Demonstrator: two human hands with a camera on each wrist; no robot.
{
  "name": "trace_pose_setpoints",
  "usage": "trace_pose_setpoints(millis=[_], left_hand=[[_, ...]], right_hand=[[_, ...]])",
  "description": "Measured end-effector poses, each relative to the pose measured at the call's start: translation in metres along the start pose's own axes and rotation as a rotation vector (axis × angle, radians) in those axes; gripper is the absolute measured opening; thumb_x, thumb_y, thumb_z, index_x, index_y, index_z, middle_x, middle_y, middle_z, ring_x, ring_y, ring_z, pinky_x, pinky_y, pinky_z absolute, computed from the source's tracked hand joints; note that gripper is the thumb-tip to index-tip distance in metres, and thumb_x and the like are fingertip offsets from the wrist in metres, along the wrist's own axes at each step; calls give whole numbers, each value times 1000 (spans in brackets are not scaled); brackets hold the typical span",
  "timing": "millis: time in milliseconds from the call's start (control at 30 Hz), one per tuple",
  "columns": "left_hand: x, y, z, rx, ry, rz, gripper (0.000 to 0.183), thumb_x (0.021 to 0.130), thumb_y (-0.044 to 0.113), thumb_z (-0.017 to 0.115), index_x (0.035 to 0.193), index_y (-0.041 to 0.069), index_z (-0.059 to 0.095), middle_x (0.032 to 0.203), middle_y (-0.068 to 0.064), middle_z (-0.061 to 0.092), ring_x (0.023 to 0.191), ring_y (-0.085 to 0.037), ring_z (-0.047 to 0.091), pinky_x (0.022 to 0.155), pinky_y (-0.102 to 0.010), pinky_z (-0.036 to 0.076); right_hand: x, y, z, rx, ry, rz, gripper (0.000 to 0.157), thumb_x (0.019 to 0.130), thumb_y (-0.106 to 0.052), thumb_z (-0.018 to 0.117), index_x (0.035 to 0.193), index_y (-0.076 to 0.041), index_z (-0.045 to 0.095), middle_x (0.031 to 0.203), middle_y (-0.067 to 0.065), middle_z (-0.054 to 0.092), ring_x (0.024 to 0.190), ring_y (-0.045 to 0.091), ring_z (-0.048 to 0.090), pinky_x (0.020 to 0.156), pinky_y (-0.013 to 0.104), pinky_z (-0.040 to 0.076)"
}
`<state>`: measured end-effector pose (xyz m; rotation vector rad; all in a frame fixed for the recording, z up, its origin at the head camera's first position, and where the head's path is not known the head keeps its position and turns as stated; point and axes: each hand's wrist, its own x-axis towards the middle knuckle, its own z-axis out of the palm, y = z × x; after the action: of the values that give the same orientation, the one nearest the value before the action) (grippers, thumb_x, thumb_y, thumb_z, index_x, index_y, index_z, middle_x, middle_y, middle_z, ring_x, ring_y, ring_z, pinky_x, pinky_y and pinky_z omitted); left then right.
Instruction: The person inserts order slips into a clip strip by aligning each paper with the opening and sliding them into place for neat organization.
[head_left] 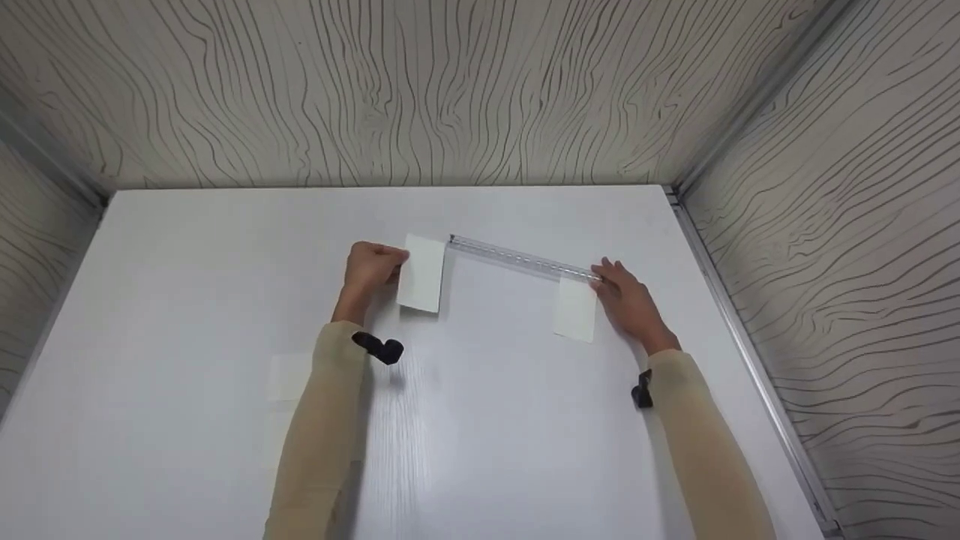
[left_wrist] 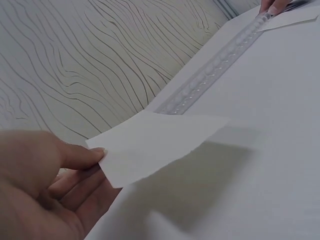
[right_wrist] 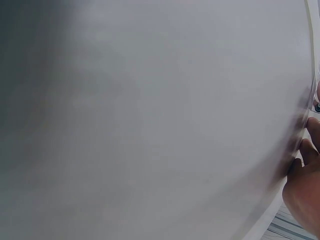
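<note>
My left hand (head_left: 369, 266) pinches a small white paper sheet (head_left: 422, 274) by its left edge, between thumb and fingers. In the left wrist view the paper (left_wrist: 155, 142) is tilted, casting a shadow on the table. A long clear plastic ruler (head_left: 517, 257) with a row of rounded marks slants across the table, its left end close beside that sheet. At the ruler's right end, my right hand (head_left: 628, 300) pinches it with thumb and fingertips. Under that end lies a second white paper sheet (head_left: 575, 311). The right wrist view catches only part of the right hand (right_wrist: 306, 175) at its edge.
Everything rests on a white table (head_left: 495, 420). A wood-grain patterned wall (head_left: 375, 90) rises behind its far edge, with another panel (head_left: 847, 225) on the right. A metal rail (head_left: 750, 367) runs along the right edge. Pale sheets (head_left: 289, 377) lie by the left forearm.
</note>
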<state>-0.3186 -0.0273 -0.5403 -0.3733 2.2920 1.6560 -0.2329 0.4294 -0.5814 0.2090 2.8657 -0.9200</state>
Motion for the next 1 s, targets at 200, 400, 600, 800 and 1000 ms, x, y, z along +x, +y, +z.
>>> trace_pose_setpoints(millis=[200, 400, 600, 800, 1000], left_hand=[[8, -4, 5, 22, 14, -22, 31, 100, 23, 70, 120, -1, 75, 120, -17, 76, 98, -18, 70, 83, -27, 57], [15, -10, 7, 47, 34, -12, 30, 99, 23, 71, 117, -1, 77, 118, -17, 76, 89, -14, 67, 72, -21, 52], [17, -11, 8, 30, 22, -31, 31, 99, 22, 70, 120, -1, 76, 115, -14, 75, 90, -15, 66, 73, -22, 52], [16, -10, 11, -13, 14, -27, 29, 98, 20, 70, 117, -1, 77, 99, -7, 72, 82, -13, 65, 70, -22, 53], [17, -10, 16, -16, 13, -38, 28, 97, 20, 70, 116, 0, 76, 101, -7, 72, 84, -13, 65, 71, -22, 53]], right_hand=[[0, -2, -1, -3, -1, 9, 57, 110, -53, 42, 161, -29, 42, 177, -4, 23, 167, 29, 8, 133, 59, 8], [-1, -2, 0, 10, 0, 13, 55, 110, -52, 43, 160, -30, 43, 177, -5, 22, 167, 28, 8, 133, 58, 10], [-1, -1, -1, 5, 5, -7, 55, 110, -52, 44, 160, -30, 43, 176, -5, 23, 167, 27, 9, 133, 57, 10], [0, -1, -1, 6, 4, 1, 57, 109, -54, 44, 160, -29, 43, 177, -4, 23, 167, 27, 9, 133, 57, 10], [0, 0, 1, -1, 10, 3, 60, 108, -57, 44, 161, -28, 43, 176, -4, 23, 167, 27, 10, 133, 57, 11]])
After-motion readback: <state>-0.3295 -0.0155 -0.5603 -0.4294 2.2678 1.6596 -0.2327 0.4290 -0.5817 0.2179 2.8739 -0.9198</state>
